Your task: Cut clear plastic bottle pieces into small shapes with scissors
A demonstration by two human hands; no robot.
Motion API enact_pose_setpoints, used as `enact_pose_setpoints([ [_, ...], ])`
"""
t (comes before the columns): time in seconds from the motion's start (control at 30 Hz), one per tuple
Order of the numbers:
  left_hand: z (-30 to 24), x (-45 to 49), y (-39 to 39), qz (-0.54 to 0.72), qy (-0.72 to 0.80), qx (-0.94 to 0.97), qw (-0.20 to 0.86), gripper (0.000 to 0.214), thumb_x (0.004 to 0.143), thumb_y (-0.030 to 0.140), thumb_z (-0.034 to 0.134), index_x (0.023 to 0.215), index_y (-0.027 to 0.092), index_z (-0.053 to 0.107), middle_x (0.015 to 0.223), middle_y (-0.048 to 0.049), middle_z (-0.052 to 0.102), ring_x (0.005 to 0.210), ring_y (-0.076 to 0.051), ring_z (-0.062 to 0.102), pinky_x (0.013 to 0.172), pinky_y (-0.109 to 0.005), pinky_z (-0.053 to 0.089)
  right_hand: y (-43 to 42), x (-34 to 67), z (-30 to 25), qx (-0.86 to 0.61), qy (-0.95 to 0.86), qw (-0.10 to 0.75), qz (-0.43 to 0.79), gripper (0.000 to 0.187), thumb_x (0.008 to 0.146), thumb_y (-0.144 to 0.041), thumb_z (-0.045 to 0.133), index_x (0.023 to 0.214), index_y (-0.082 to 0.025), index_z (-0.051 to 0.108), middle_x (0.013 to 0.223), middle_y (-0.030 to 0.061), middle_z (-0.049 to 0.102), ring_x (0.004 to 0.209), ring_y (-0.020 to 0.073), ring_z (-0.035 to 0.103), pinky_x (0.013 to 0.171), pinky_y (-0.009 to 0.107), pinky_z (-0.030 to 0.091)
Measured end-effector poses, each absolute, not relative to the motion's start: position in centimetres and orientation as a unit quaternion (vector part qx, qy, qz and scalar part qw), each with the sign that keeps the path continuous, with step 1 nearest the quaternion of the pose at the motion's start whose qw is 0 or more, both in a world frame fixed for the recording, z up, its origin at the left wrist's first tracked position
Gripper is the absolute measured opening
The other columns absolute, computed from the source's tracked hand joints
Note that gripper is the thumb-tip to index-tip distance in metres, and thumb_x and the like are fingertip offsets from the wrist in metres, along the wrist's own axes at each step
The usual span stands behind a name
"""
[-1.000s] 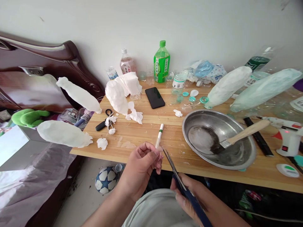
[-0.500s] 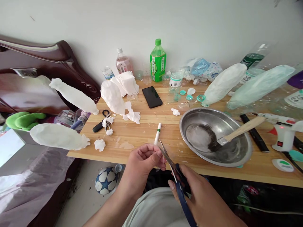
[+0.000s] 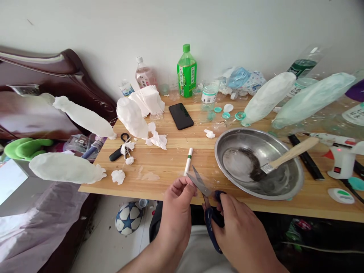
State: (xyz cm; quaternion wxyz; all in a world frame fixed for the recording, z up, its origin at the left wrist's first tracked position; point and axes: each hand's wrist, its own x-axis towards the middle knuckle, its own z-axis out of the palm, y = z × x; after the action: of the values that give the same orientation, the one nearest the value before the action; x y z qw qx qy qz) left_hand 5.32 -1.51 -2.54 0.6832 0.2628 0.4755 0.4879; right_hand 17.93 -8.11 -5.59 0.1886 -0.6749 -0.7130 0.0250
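Observation:
My right hand grips a pair of scissors by its dark blue handles, the blades parted and pointing up and left. Close against the blades, my left hand is closed in a pinch; whatever its fingertips hold is too small to make out. Both hands are over the front edge of the wooden table. Just beyond my left fingertips lies a white marker with a green band. To the right stands a steel bowl with a wooden-handled brush resting in it.
White paper-covered shapes lie left, two jutting past the table edge. Two more lean at the right. A phone, a green drink bottle, bottle caps, a second pair of scissors and a glue gun surround the work spot.
My left hand has turned more upright and moved slightly right. The scissors have swung upright, with their handles drawn up and the blades still apart. The view has shifted a little.

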Motion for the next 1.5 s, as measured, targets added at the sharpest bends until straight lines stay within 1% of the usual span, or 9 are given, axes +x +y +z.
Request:
enact_pose_setpoints([
  [0.23, -2.0, 5.1, -1.0, 0.466, 0.48, 0.259, 0.697, 0.023, 0.079, 0.027, 0.068, 0.061, 0.017, 0.057, 0.063, 0.0014, 0.053, 0.067, -0.012, 0.045, 0.07, -0.024, 0.037, -7.9, 19.0, -5.4, -0.665, -0.727, 0.172, -0.027, 0.008, 0.086, -0.025, 0.047, 0.092, -0.019, 0.048, 0.075, 0.0044, 0.058, 0.069, 0.0244, 0.062, 0.064, 0.036, 0.047],
  [0.47, -2.2, 4.6, -0.2, 0.442, 0.476, 0.289, 0.704, 0.024, 0.079, 0.029, 0.069, 0.061, 0.017, 0.058, 0.061, 0.0011, 0.054, 0.064, -0.012, 0.046, 0.068, -0.025, 0.037, -7.8, 19.5, -5.0, -0.662, -0.733, 0.153, -0.034, 0.01, 0.092, -0.026, 0.041, 0.092, -0.02, 0.049, 0.073, 0.0027, 0.06, 0.066, 0.023, 0.063, 0.064, 0.034, 0.044],
  [0.63, -2.0, 3.4, 0.8, 0.386, 0.488, 0.383, 0.683, 0.022, 0.078, 0.032, 0.071, 0.067, 0.016, 0.063, 0.066, 0.0005, 0.059, 0.067, -0.012, 0.05, 0.069, -0.024, 0.038, -7.9, 19.9, -4.5, -0.655, -0.74, 0.143, -0.052, 0.013, 0.093, -0.026, 0.04, 0.093, -0.02, 0.051, 0.073, 0.0031, 0.064, 0.065, 0.0231, 0.064, 0.064, 0.034, 0.042],
  [0.83, -0.9, 2.2, 1.6, 0.358, 0.526, 0.459, 0.621, 0.019, 0.077, 0.034, 0.072, 0.077, 0.016, 0.066, 0.072, -0.0003, 0.062, 0.067, -0.013, 0.053, 0.065, -0.024, 0.041, -7.7, 20.0, -4.1, -0.669, -0.732, 0.125, -0.022, 0.015, 0.092, -0.024, 0.042, 0.091, -0.02, 0.057, 0.072, 0.0046, 0.069, 0.062, 0.0213, 0.066, 0.059, 0.031, 0.04],
  [1.0, -1.3, 1.6, 1.5, 0.378, 0.504, 0.407, 0.661, 0.02, 0.08, 0.034, 0.071, 0.075, 0.017, 0.062, 0.071, -0.0002, 0.062, 0.062, -0.012, 0.053, 0.065, -0.026, 0.043, -7.2, 19.5, -4.5, -0.691, -0.71, 0.134, 0.026, 0.018, 0.09, -0.026, 0.044, 0.087, -0.021, 0.061, 0.069, 0.0049, 0.071, 0.06, 0.0197, 0.065, 0.052, 0.028, 0.038],
  [1.2, -2.1, 1.6, 1.3, 0.386, 0.497, 0.418, 0.655, 0.023, 0.082, 0.033, 0.07, 0.099, 0.018, 0.068, 0.099, -0.0045, 0.066, 0.085, -0.014, 0.058, 0.078, -0.027, 0.045, -7.0, 19.3, -4.8, -0.68, -0.717, 0.139, 0.058, 0.015, 0.088, -0.027, 0.047, 0.081, -0.023, 0.06, 0.066, 0.0021, 0.07, 0.054, 0.0192, 0.065, 0.049, 0.027, 0.034],
  [1.23, -2.2, 1.7, 1.3, 0.379, 0.49, 0.413, 0.668, 0.022, 0.082, 0.032, 0.071, 0.098, 0.017, 0.068, 0.097, -0.0045, 0.067, 0.083, -0.014, 0.057, 0.077, -0.027, 0.045, -7.0, 19.3, -4.8, -0.679, -0.719, 0.137, 0.06, 0.016, 0.088, -0.027, 0.047, 0.08, -0.023, 0.06, 0.064, 0.0015, 0.07, 0.053, 0.0191, 0.064, 0.049, 0.027, 0.033],
  [1.37, -2.3, 2.2, 1.4, 0.377, 0.449, 0.349, 0.731, 0.019, 0.079, 0.032, 0.073, 0.08, 0.014, 0.067, 0.071, -0.0017, 0.064, 0.065, -0.012, 0.055, 0.066, -0.026, 0.043, -7.0, 19.4, -5.1, -0.684, -0.716, 0.126, 0.054, 0.021, 0.09, -0.029, 0.045, 0.076, -0.024, 0.059, 0.057, 0.0009, 0.066, 0.049, 0.019, 0.062, 0.047, 0.027, 0.03],
  [1.5, -2.4, 2.3, 1.4, 0.404, 0.447, 0.325, 0.729, 0.02, 0.074, 0.03, 0.077, 0.076, 0.014, 0.065, 0.067, -0.0006, 0.064, 0.06, -0.011, 0.055, 0.063, -0.025, 0.044, -7.0, 19.4, -5.0, -0.687, -0.716, 0.118, 0.04, 0.028, 0.091, -0.032, 0.042, 0.073, -0.024, 0.06, 0.05, 0.0014, 0.063, 0.046, 0.0193, 0.061, 0.046, 0.028, 0.027],
])
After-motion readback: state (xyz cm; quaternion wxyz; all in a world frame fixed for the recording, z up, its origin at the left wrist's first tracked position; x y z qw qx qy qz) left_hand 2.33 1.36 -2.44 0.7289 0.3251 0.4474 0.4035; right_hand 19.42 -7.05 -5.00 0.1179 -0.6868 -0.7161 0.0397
